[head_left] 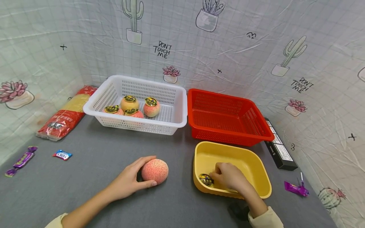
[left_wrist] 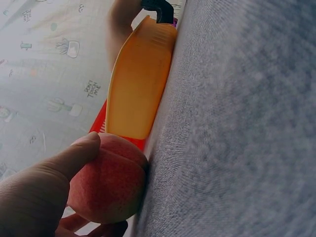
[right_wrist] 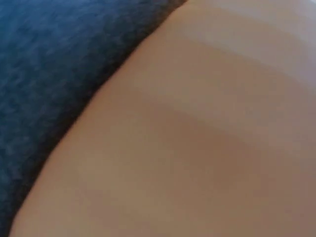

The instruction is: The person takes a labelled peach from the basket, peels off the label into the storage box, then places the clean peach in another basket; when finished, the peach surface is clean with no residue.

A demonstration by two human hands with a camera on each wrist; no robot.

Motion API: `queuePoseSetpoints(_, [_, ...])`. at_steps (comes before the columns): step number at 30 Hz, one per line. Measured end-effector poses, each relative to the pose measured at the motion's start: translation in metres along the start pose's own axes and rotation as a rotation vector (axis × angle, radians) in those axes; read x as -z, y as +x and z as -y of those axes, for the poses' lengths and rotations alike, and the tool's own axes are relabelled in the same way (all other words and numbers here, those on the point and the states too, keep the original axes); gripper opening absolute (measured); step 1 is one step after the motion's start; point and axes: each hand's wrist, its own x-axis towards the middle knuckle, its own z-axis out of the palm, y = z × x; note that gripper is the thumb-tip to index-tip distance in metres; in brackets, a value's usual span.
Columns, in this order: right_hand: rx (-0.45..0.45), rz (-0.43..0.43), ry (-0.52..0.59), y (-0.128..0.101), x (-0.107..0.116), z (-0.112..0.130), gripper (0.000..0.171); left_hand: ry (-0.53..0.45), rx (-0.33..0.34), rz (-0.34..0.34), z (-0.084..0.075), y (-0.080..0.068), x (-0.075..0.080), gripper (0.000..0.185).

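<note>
A person's left hand (head_left: 128, 182) curls around a pink peach (head_left: 155, 171) resting on the grey tabletop (head_left: 99, 152), just left of a yellow tub (head_left: 256, 164). The right hand (head_left: 229, 177) reaches into that tub, fingers pinching a round black-and-yellow sticker (head_left: 206, 179) near its front left corner. Behind the tub stand a red basket (head_left: 228, 118) and a white basket (head_left: 137, 104) holding four stickered peaches.
</note>
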Motion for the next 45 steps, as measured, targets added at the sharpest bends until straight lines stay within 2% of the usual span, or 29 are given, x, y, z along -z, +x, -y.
queuePoseSetpoints(4, [0.029,-0.175,0.073,0.005,0.004,0.013,0.026,-0.004,0.005,-0.003,-0.001,-0.001,0.002,0.070])
queuePoseSetpoints(7, [0.110,-0.311,0.175,0.008,0.005,0.028,0.019,-0.021,0.010,0.012,-0.002,0.001,0.007,0.071])
queuePoseSetpoints(10, [0.213,-0.369,0.288,0.009,0.003,0.046,0.013,-0.041,0.013,0.026,-0.005,0.006,0.017,0.066])
queuePoseSetpoints(12, [0.289,-0.342,0.347,0.010,0.000,0.058,0.014,-0.039,0.008,0.017,-0.007,0.013,0.027,0.059])
queuePoseSetpoints(15, [0.397,-0.229,0.395,0.012,-0.006,0.075,0.026,-0.004,-0.020,-0.027,-0.011,0.031,0.044,0.044])
queuePoseSetpoints(18, [0.478,-0.088,0.374,0.019,-0.014,0.092,0.045,0.056,-0.076,-0.077,-0.012,0.057,0.056,0.032])
queuePoseSetpoints(21, [0.523,0.028,0.308,0.028,-0.024,0.108,0.066,0.121,-0.141,-0.073,-0.007,0.085,0.058,0.025])
queuePoseSetpoints(23, [0.543,0.088,0.261,0.034,-0.032,0.117,0.076,0.169,-0.174,-0.055,-0.005,0.101,0.053,0.023])
queuePoseSetpoints(25, [0.546,0.121,0.229,0.038,-0.038,0.123,0.078,0.221,-0.197,-0.034,-0.005,0.114,0.045,0.022])
queuePoseSetpoints(30, [0.456,0.102,0.202,0.033,-0.040,0.117,0.065,0.313,-0.214,0.050,-0.014,0.147,0.016,0.028])
queuePoseSetpoints(32, [0.420,0.089,0.221,0.026,-0.037,0.108,0.063,0.324,-0.201,0.090,-0.018,0.160,0.004,0.029])
queuePoseSetpoints(34, [0.413,0.084,0.243,0.016,-0.032,0.099,0.063,0.338,-0.181,0.102,-0.021,0.169,-0.006,0.027])
queuePoseSetpoints(38, [0.427,0.084,0.282,-0.005,-0.016,0.089,0.064,0.381,-0.126,0.041,-0.023,0.174,-0.013,0.021])
queuePoseSetpoints(42, [0.443,0.085,0.343,-0.018,0.012,0.089,0.064,0.415,-0.061,-0.066,-0.017,0.164,-0.004,0.016])
queuePoseSetpoints(45, [0.466,0.064,0.385,-0.020,0.036,0.086,0.065,0.427,-0.037,-0.123,-0.012,0.153,0.005,0.014])
